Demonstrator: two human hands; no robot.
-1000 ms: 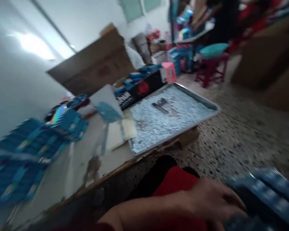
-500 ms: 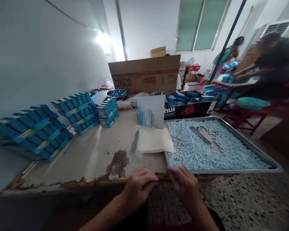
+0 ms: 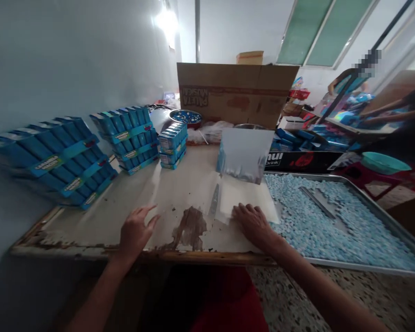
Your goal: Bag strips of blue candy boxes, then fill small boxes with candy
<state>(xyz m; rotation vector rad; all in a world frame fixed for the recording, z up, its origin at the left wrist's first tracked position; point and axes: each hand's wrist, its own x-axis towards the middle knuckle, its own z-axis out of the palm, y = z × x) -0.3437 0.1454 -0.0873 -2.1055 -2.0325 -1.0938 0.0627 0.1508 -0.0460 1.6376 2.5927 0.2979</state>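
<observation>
My left hand (image 3: 137, 233) hovers at the front of the table with thumb and fingers apart, holding nothing. My right hand (image 3: 254, 223) lies with fingers stretched over the near part of a stack of pale sheets (image 3: 237, 196). Behind the sheets a shiny silver panel (image 3: 247, 147) stands upright. A thin greyish strip (image 3: 215, 199) lies along the left side of the stack. To the right, a metal tray (image 3: 383, 269) is spread with many small light-blue pieces (image 3: 307, 230), and a flat metal bar (image 3: 317, 203) rests among them.
Rows of blue boxes (image 3: 58, 157) stand along the left, with a smaller stack (image 3: 173, 145) beyond them. Behind are a bowl (image 3: 186, 118) of blue-and-white pieces, a large cardboard sheet (image 3: 235, 94) and a black carton (image 3: 304, 160) of blue packs. Other people work at the far right.
My hands were close together at the table edge. The left has moved left and its fingers have spread; the right has reached forward onto the sheets. The view has shifted.
</observation>
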